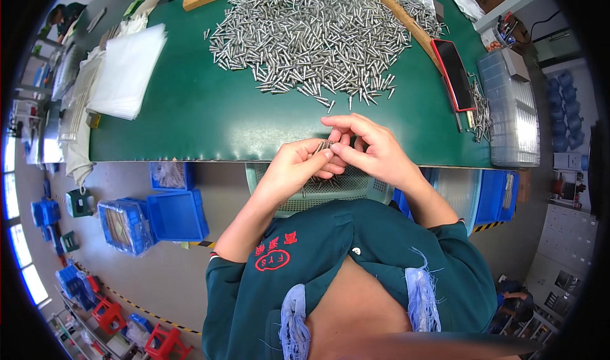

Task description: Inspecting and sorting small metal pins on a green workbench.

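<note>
- Bright, even light covers the glossy green tabletop point(171, 131), leaving a pale sheen near its front edge.
- White-lit windows point(35, 285) glare at the left rim.
- Slim silver metal pins point(311, 36) glint crisply.
- Fisheye distortion bends outer lines, corners black.
- A brownish shape point(432, 347) blurs at the lower edge.

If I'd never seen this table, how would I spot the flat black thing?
On the green table, look right. Between the wooden strip and clear plastic boxes sits the flat black rectangle. Unlike its neighbours, it has a bright red rim.
</note>
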Action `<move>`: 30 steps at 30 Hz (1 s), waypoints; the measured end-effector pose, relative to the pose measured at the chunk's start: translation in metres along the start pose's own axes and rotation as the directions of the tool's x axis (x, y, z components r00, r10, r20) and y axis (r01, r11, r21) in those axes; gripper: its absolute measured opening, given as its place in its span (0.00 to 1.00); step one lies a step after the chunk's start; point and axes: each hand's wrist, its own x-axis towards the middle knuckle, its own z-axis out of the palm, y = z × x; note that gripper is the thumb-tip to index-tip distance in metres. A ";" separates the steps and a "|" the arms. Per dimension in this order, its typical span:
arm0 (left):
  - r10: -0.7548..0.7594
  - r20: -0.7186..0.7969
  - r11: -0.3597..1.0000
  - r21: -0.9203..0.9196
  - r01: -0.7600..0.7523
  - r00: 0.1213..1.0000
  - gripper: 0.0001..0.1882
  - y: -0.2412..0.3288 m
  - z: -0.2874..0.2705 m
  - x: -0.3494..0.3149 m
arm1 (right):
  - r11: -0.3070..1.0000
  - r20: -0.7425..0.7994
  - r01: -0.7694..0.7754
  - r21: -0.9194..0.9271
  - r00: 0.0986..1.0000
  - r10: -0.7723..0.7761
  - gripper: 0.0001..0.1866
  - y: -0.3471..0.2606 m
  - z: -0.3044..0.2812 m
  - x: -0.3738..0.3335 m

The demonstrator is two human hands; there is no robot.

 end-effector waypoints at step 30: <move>0.081 -0.116 0.982 0.178 -0.059 0.990 0.12 -0.007 -0.003 0.003 | 0.999 -0.020 -0.040 0.034 0.999 0.041 0.22 0.007 0.002 0.000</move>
